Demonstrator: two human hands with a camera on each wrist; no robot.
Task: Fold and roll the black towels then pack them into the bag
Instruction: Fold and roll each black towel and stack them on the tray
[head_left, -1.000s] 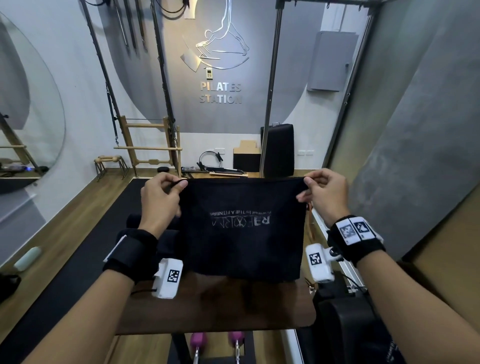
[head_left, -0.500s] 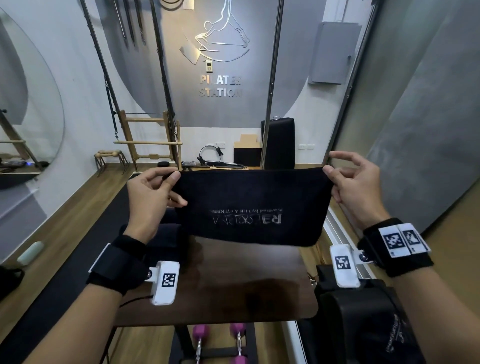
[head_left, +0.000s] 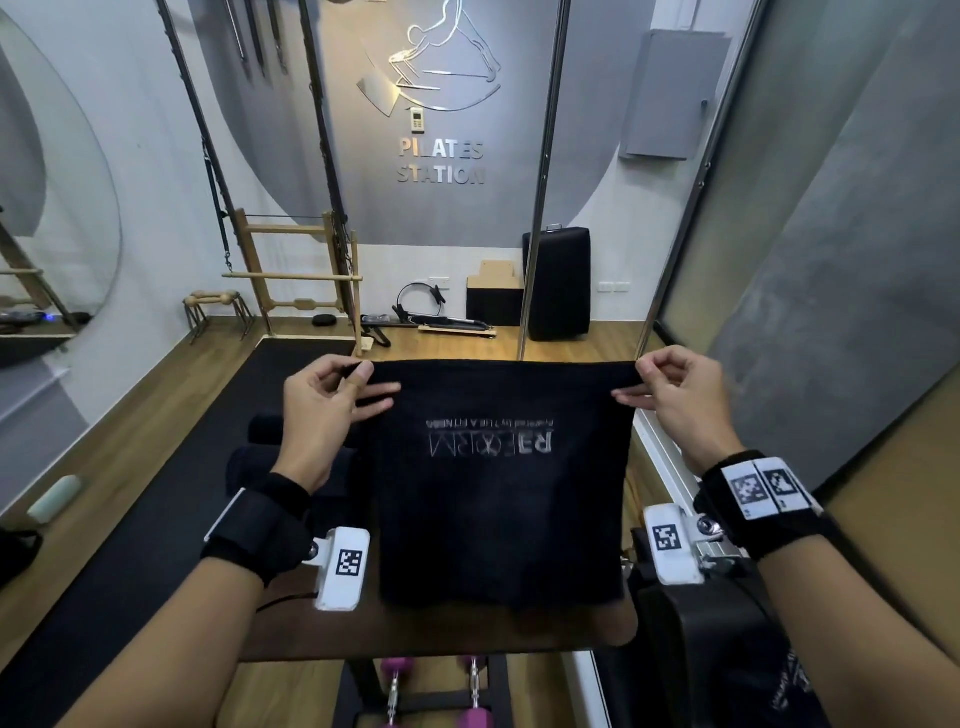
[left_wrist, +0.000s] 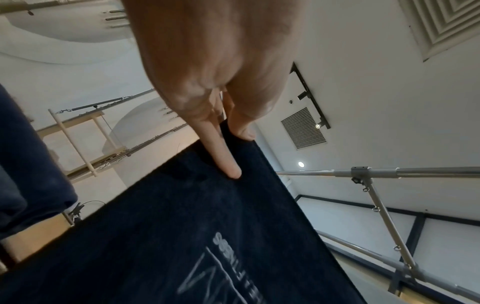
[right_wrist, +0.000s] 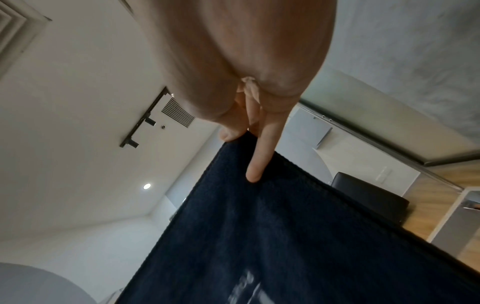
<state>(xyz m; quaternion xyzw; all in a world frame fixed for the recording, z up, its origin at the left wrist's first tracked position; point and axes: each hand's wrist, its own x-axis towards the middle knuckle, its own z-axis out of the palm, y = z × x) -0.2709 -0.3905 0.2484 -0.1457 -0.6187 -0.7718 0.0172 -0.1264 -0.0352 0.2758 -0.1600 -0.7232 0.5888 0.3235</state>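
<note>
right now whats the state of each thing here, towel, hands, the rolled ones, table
black towel: held up spread flat, logo upside down, lower edge at the table
left hand: pinches the towel's top left corner
right hand: pinches the top right corner
rolled towels: two dark rolls lying on the table, partly hidden behind the left hand
wooden table: near edge bare
pink dumbbells: stored under the table

Black towel (head_left: 501, 483) hangs across the desk (head_left: 441, 631) middle, blocking reach fwd. Bare desk strip under its bottom edge, open to pass. Left side: rolled towels (head_left: 260, 457) crowd the desk edge. Right: black bag (head_left: 722, 670) just beside desk, w/ metal rail (head_left: 670, 470) behind.
</note>
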